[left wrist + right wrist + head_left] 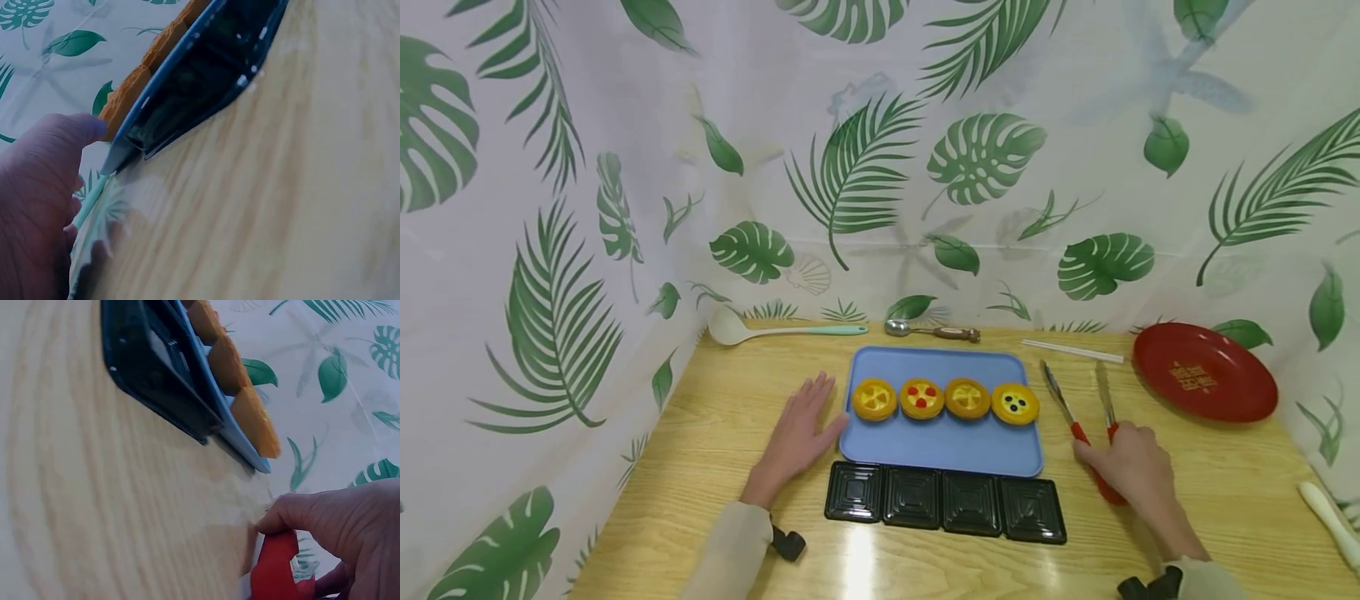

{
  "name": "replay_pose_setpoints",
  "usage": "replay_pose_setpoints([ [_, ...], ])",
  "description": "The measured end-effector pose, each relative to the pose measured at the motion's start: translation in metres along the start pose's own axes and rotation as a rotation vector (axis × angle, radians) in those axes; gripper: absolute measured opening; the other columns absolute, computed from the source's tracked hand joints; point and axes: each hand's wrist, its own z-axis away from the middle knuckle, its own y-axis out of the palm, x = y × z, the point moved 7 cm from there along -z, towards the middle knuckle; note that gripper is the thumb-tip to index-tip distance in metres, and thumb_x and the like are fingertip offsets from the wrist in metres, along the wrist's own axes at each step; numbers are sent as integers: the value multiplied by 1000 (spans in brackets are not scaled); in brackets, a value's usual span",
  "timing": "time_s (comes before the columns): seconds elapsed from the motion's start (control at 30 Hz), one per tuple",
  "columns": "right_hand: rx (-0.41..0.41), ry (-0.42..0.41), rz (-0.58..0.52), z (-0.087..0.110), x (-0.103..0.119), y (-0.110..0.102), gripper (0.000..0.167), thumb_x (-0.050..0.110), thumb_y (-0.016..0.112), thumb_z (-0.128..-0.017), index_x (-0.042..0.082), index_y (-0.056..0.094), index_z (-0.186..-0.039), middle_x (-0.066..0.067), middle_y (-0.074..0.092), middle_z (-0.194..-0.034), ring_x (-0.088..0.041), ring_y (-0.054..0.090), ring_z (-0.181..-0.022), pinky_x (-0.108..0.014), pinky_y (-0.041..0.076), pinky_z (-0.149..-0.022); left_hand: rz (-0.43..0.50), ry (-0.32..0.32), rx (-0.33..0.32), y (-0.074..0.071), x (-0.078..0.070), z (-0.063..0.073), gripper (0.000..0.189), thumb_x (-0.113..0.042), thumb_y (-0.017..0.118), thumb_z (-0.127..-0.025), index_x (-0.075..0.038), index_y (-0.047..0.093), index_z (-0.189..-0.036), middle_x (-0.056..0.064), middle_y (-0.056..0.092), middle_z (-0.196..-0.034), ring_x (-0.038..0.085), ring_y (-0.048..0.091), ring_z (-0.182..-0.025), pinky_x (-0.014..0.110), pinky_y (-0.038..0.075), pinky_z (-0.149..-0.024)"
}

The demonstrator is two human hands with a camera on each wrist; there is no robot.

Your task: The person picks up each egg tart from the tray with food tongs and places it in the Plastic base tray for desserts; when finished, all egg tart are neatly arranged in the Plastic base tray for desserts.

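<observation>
My right hand (1135, 467) grips the red handles of a pair of tongs (1079, 432) to the right of the blue tray (940, 450). Their metal arms point away from me and stand spread. In the right wrist view, thumb and fingers lie around the red handle (275, 565). My left hand (796, 429) lies with straight fingers on the table, its thumb at the tray's left edge. A row of egg tarts sits across the tray: two with pale topping, one with red dots (922, 399) and one with dark berries (1015, 403).
Several black square dishes (912, 497) line the tray's near side. Behind it lie a ladle (775, 331) and a spoon (932, 331). Chopsticks (1072, 351) and a red oval plate (1206, 371) are at the back right. A pale handle (1328, 521) shows at the far right.
</observation>
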Motion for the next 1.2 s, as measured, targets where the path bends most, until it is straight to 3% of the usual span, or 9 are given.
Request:
replay_pose_setpoints([
  [0.1,-11,-11,-48,1,-4,-9,65,50,69,-93,-14,56,-100,-30,52,-93,-38,53,-77,-42,46,-55,20,20,29,6,-1,-2,79,-56,53,-105,-15,27,-167,4,23,-173,29,16,-161,50,13,-129],
  [0.17,-21,-14,-100,2,-10,-14,66,49,66,-97,-15,54,-107,-27,51,-92,-35,52,-75,-39,44,-54,20,46,41,8,-1,-5,80,-54,54,-104,-14,27,-167,4,25,-173,28,17,-161,50,13,-129],
  [0.33,-69,-22,-244,8,-31,-19,78,50,56,-104,-19,40,-138,-25,60,-99,-31,57,-79,-34,43,-57,-54,91,76,13,-3,-10,77,-56,50,-105,-15,29,-167,2,26,-172,27,19,-160,49,13,-130],
  [0.5,-117,-8,-304,20,-37,-23,84,60,58,-101,-13,38,-137,-17,57,-89,-27,55,-73,-32,41,-54,-76,113,87,12,-4,-10,75,-57,50,-105,-21,29,-167,0,27,-171,27,18,-160,49,13,-130],
  [0.63,-133,-30,-276,28,-33,-30,87,67,59,-97,-8,40,-137,-11,50,-82,-23,50,-65,-32,37,-50,-80,109,87,14,-1,-9,74,-60,46,-105,-25,27,-168,-3,27,-171,25,17,-161,47,11,-130],
  [0.87,-263,-250,-151,36,-17,-51,50,49,67,-101,3,53,-111,-8,58,-82,-21,50,-68,-28,37,-54,-54,100,79,14,1,-8,74,-60,48,-105,-25,29,-167,-4,29,-170,23,17,-161,46,10,-130],
  [1.07,-205,-296,-37,42,-3,-45,50,54,66,-100,7,52,-111,-4,52,-79,-19,45,-64,-29,32,-48,-77,105,77,15,0,-8,74,-61,46,-105,-25,29,-167,-3,29,-170,23,17,-161,46,11,-130],
  [1.2,-150,-346,18,43,10,-36,53,55,69,-97,7,54,-115,-6,50,-84,-20,45,-70,-30,33,-53,-81,109,70,15,-1,-8,73,-61,46,-106,-24,30,-167,-3,30,-170,24,19,-160,46,12,-130],
])
